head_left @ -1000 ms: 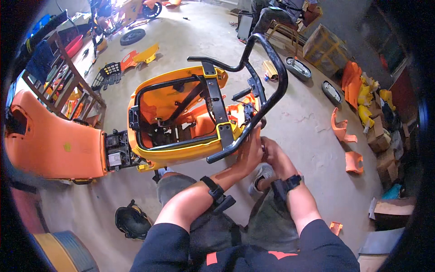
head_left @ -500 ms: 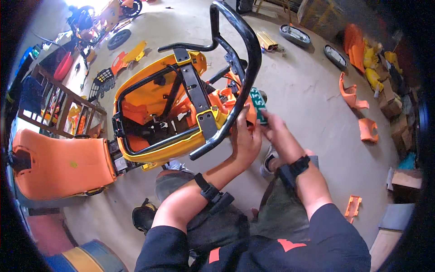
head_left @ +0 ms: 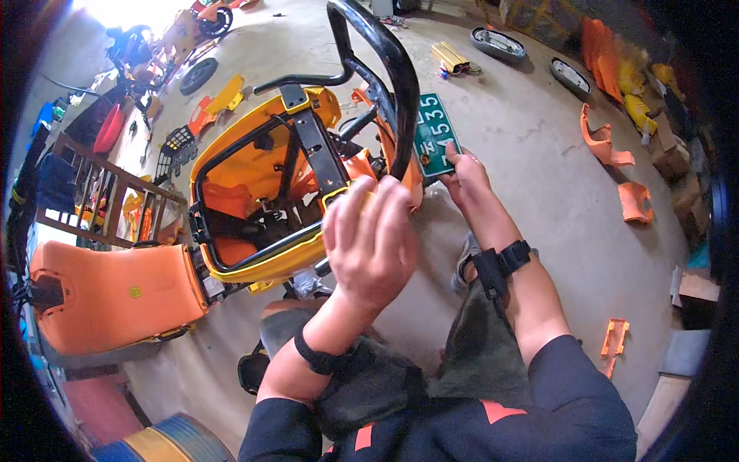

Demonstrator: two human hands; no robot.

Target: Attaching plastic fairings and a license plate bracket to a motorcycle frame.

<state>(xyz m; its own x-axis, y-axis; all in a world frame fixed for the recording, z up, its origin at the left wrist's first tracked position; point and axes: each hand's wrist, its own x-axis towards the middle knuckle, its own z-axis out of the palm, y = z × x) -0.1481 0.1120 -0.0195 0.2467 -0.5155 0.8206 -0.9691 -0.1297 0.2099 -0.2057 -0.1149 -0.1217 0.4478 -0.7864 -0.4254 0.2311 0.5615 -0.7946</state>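
Right hand (head_left: pixel 469 177) grips a green plate (head_left: pixel 440 138), upper centre (fastened or loose, unclear); left hand (head_left: pixel 371 242), half-open, seemingly empty, hovers at centre; the yellow scooter body (head_left: pixel 231 158) stands uncovered.

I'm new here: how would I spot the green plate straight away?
Find the big yellow-and-orange vehicle body, left of centre, with its black-rimmed hollow. Follow the thick, bent black tube at its right end; the green plate is just right of that. It is flat, rectangular and marked in white, unlike the curved orange pieces on the floor farther right.
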